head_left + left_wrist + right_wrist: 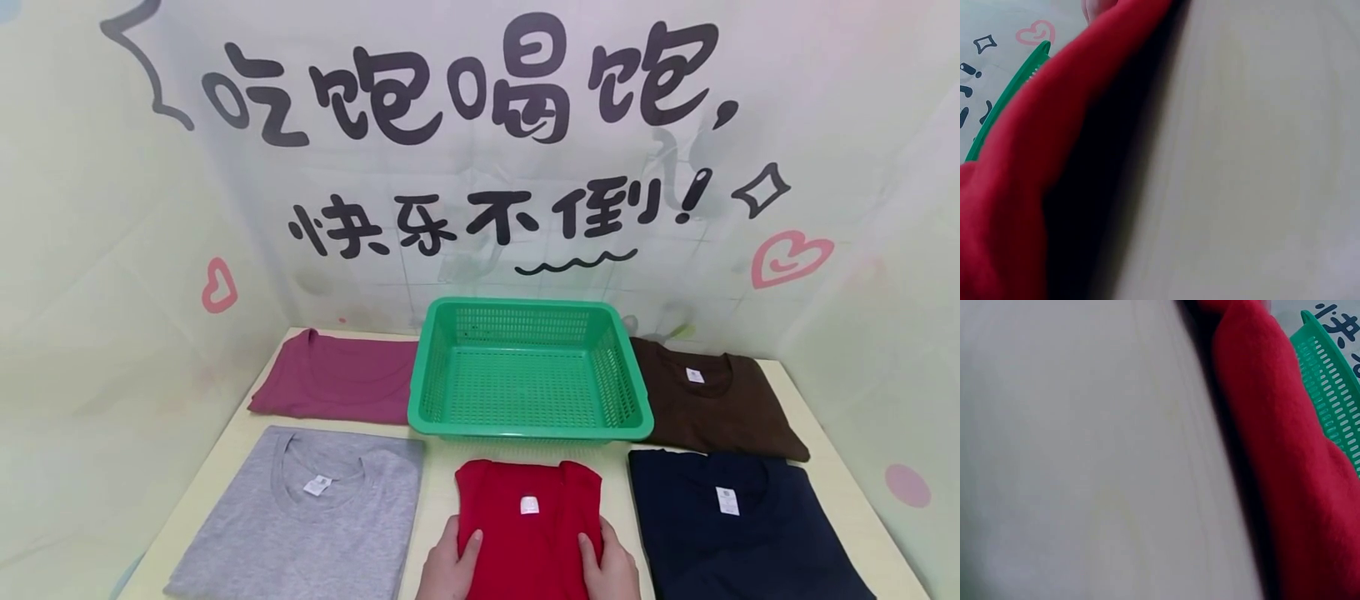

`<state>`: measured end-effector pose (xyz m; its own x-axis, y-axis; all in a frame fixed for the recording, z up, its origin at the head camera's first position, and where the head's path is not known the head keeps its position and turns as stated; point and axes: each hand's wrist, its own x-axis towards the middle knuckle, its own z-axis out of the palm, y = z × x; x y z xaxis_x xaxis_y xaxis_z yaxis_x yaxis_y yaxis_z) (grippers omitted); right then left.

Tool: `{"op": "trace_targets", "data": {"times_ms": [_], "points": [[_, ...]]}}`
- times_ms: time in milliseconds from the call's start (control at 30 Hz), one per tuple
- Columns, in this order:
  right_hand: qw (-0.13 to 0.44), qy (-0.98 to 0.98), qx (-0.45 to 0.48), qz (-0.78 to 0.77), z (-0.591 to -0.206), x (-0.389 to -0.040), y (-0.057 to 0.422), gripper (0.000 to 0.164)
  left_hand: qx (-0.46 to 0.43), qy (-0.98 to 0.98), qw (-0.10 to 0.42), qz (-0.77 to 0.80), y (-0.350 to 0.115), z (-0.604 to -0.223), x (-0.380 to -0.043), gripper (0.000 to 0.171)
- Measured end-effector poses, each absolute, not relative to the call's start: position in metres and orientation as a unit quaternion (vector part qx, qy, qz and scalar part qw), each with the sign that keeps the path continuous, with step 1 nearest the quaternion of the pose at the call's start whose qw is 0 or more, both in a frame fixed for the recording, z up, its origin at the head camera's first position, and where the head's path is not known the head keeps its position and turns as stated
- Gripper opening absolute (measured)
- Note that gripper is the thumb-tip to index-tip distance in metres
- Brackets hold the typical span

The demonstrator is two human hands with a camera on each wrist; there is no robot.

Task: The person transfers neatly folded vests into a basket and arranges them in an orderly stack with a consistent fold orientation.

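Note:
A folded red T-shirt (528, 542) with a white neck label lies at the front middle in the head view. My left hand (450, 562) grips its left side, thumb on top and fingers beneath the cloth. On the opposite side my right hand (611, 562) holds it the same way. Both wrist views show the shirt's red edge (1029, 144) close up, with a dark gap between it and the tabletop (1085, 425). Just behind the shirt stands a green plastic basket (530, 432) with nothing in it.
A folded grey T-shirt (330, 533) lies at the left, with a mauve shirt (337, 379) behind it. To the right are a navy T-shirt (742, 542) and, farther back, a brown one (712, 408). A printed cloth backdrop (480, 167) surrounds the table.

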<state>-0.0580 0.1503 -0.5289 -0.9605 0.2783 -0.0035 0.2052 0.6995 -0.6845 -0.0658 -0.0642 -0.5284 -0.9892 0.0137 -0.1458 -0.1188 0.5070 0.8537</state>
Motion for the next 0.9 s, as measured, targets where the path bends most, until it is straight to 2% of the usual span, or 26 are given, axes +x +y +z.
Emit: {"op": "trace_targets", "data": {"times_ms": [300,900], "points": [[0.048,-0.918,-0.132,0.371,-0.5306,-0.0558,0.1512,0.039,-0.039,0.866,0.042,0.497,-0.0624,-0.5303,-0.0612,0.032],[0.027,-0.908,-0.135,0.395,-0.5248,-0.0550,0.1530,0.037,-0.049,0.870,0.041,0.489,-0.0625,-0.5308,-0.0597,0.030]]}}
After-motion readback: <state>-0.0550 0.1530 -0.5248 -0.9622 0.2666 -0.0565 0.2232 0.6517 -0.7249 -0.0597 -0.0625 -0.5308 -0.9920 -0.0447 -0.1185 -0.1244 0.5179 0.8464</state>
